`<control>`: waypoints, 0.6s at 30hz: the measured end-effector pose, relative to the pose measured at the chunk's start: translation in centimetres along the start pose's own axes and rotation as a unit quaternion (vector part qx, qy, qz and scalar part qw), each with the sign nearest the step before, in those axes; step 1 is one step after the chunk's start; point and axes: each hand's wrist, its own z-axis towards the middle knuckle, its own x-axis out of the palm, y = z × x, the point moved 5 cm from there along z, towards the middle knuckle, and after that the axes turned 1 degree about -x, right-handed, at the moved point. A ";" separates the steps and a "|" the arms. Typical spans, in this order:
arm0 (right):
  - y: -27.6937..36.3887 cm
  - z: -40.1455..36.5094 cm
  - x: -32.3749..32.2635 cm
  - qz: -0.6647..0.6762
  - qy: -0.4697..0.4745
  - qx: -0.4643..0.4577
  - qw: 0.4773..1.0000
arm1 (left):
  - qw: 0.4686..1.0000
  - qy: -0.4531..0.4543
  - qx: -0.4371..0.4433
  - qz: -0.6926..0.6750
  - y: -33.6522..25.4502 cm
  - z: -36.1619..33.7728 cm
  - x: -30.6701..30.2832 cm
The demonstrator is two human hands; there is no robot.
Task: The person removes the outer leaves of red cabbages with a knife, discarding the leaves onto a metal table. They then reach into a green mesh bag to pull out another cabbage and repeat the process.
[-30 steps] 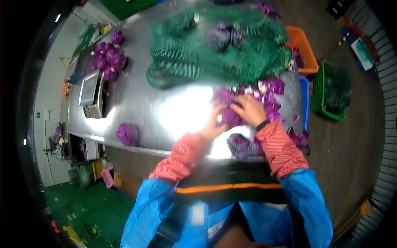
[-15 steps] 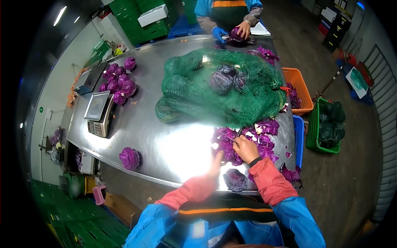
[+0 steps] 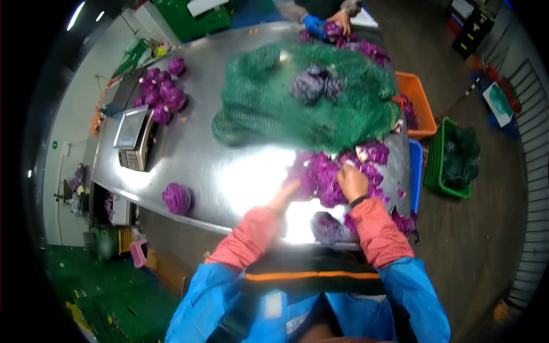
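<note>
My left hand (image 3: 284,194), blurred by motion, grips the left side of a purple cabbage (image 3: 304,182) just above the steel table (image 3: 217,197). To its right, my right hand (image 3: 353,182) is closed over the pile of loose purple leaves (image 3: 329,184). It holds a small knife, whose blade is barely visible now. A darker, untrimmed cabbage (image 3: 327,227) lies at the table's near edge, between my forearms. Beyond my hands lies a large green mesh bag (image 3: 257,94) with dark cabbages (image 3: 311,84) showing through it.
At left are a single cabbage (image 3: 176,198), a scale (image 3: 133,137) and a cabbage heap (image 3: 163,94). Orange (image 3: 420,103), blue (image 3: 416,177) and green (image 3: 436,163) crates stand along the right side. A co-worker's gloved hand (image 3: 314,26) is at the far edge.
My left hand has moved left with the cabbage, and my right hand has drawn away from it to the right. The camera view has tilted, shifting the table upward.
</note>
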 end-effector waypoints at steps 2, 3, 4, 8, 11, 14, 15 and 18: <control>-0.4 -0.3 -0.1 -0.022 0.016 0.009 1.000 | 0.991 0.065 0.026 0.111 -2.0 -1.3 -0.3; 1.2 -0.5 -1.7 -0.027 0.018 0.008 0.999 | 0.975 0.089 0.057 0.197 -2.3 -1.3 -0.8; 2.9 -0.5 -2.6 0.014 0.011 -0.013 1.000 | 0.925 0.131 0.125 0.333 -2.8 -1.0 -0.7; 6.7 -1.9 -0.8 0.105 0.129 -0.077 0.983 | 0.802 0.158 0.259 0.515 -1.6 -1.0 0.2; 6.0 -3.3 1.2 0.113 0.183 -0.055 0.975 | 0.777 0.029 0.258 0.574 -0.6 -1.8 -0.3; 6.4 -3.6 0.9 0.095 0.162 -0.074 0.979 | 0.788 -0.039 0.246 0.563 1.3 -2.7 -0.5; 6.2 -3.6 1.1 0.094 0.159 -0.071 0.980 | 0.794 -0.044 0.254 0.551 1.3 -2.9 0.1; 5.9 -3.5 1.2 0.103 0.133 -0.072 0.983 | 0.832 -0.040 0.221 0.507 0.7 -2.5 1.0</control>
